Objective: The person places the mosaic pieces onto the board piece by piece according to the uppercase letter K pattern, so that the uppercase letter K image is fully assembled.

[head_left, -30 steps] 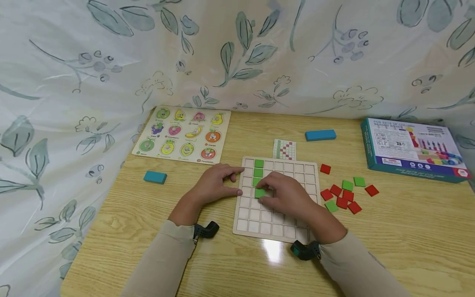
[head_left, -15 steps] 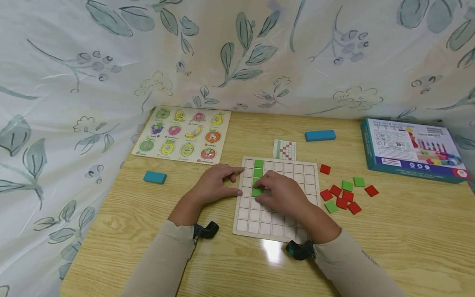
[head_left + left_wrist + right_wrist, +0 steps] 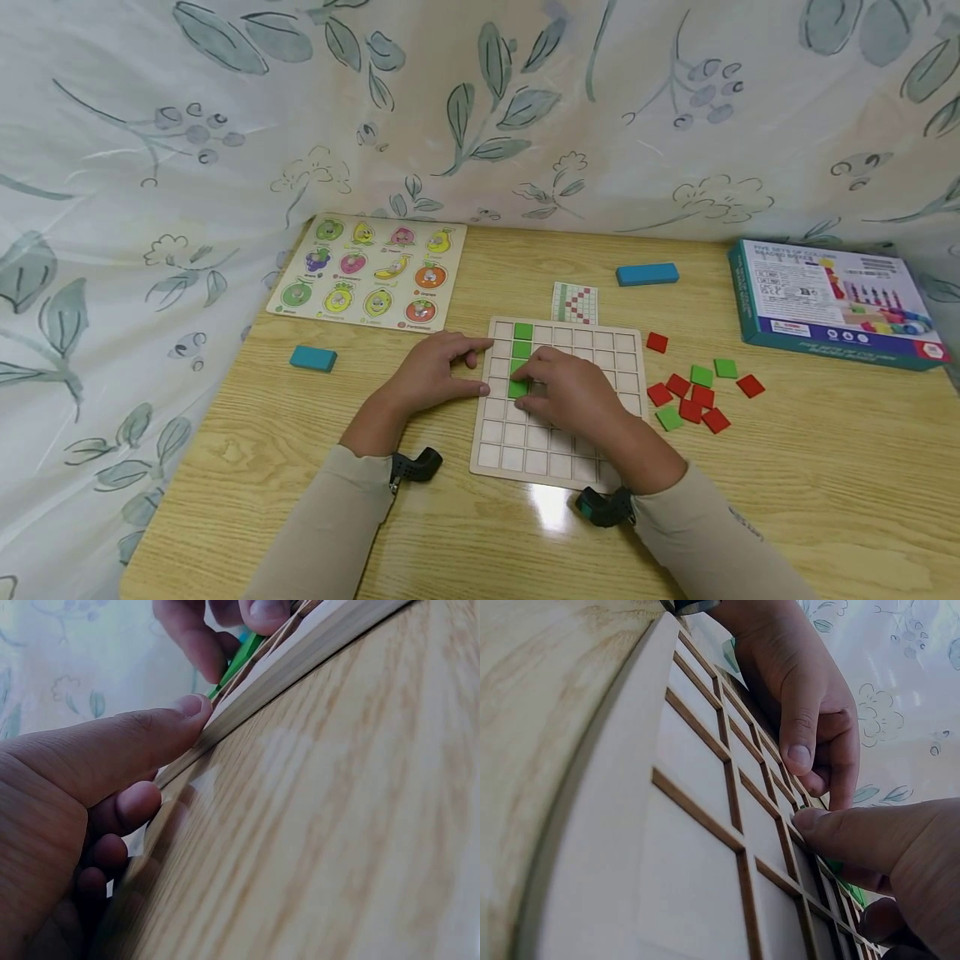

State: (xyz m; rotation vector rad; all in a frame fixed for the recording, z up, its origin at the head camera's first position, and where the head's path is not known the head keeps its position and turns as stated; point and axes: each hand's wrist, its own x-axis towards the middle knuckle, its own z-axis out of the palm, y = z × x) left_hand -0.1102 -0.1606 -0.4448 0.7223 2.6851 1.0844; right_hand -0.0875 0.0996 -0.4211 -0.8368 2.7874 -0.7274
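Observation:
A wooden grid board (image 3: 536,460) lies on the table, with a column of green tiles in its second column. My left hand (image 3: 431,371) touches the board's left edge with index finger and thumb, its other fingers bent. In the left wrist view the left thumb (image 3: 157,739) rests along the board's rim. My right hand (image 3: 577,392) reaches over the board and pinches the lowest green tile (image 3: 517,389) at its cell, thumb at the near side, index finger at the far side. The fingers partly cover this tile and the green one above it.
Loose red tiles (image 3: 691,410) and green tiles (image 3: 725,367) lie right of the board. A pattern card (image 3: 576,302) sits behind it. Around stand a fruit puzzle board (image 3: 367,275), two blue blocks (image 3: 647,273) and a toy box (image 3: 840,302). A patterned curtain (image 3: 480,125) hangs behind.
My right hand has shifted slightly left, and the lowest green tile has moved left into line with the column above. My left hand stays at the board's edge.

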